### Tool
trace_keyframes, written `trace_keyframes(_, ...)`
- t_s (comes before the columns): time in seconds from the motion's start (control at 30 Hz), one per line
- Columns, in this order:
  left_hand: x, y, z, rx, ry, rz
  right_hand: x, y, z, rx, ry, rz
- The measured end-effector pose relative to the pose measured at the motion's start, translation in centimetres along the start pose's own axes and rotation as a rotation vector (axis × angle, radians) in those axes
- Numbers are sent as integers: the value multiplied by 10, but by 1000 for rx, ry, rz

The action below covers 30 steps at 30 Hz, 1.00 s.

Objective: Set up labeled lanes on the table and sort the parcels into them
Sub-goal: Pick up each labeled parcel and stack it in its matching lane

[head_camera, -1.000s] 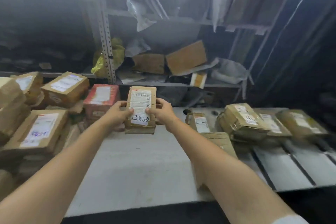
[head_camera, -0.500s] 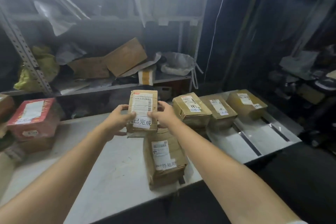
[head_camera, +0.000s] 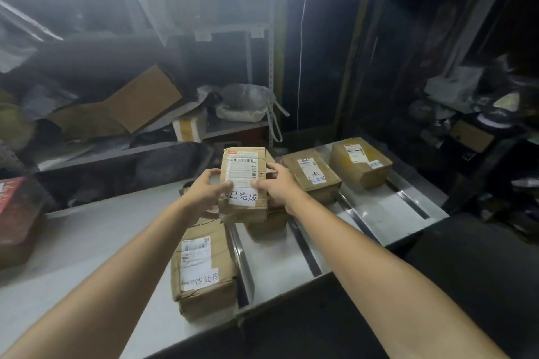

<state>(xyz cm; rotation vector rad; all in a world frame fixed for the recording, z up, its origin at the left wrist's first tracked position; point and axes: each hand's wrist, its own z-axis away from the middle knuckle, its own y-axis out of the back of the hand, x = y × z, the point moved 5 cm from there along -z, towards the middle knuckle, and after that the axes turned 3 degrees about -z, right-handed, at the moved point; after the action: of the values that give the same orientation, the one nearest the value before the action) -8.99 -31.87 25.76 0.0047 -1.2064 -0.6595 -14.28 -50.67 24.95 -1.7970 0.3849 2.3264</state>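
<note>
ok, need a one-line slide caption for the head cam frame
Left hand and right hand grip the 已完成 parcel over the table; the 待处理 parcel lies nearer the camera.

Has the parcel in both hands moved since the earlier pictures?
Yes. The held parcel went right, past the parcel marked 待处理 on the table, to above the next lane.

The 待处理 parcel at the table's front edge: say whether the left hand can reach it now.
Probably not yet: the left hand grips the 已完成 parcel. Nothing covers the 待处理 parcel, close by that forearm.
</note>
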Motion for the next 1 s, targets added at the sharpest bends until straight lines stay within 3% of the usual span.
trace_keyframes(0.6, 87, -101, -106, -249, -65, 19, -15, 131, -73, 252, -44, 83)
trace_keyframes(0.8, 111, -155, -159, -256, -56, 25, -8, 192, -128, 201, -86, 95)
trace_keyframes(1.0, 120, -205, -224, -157, 43, 111, 15, 241, -222, 54, -124, 136)
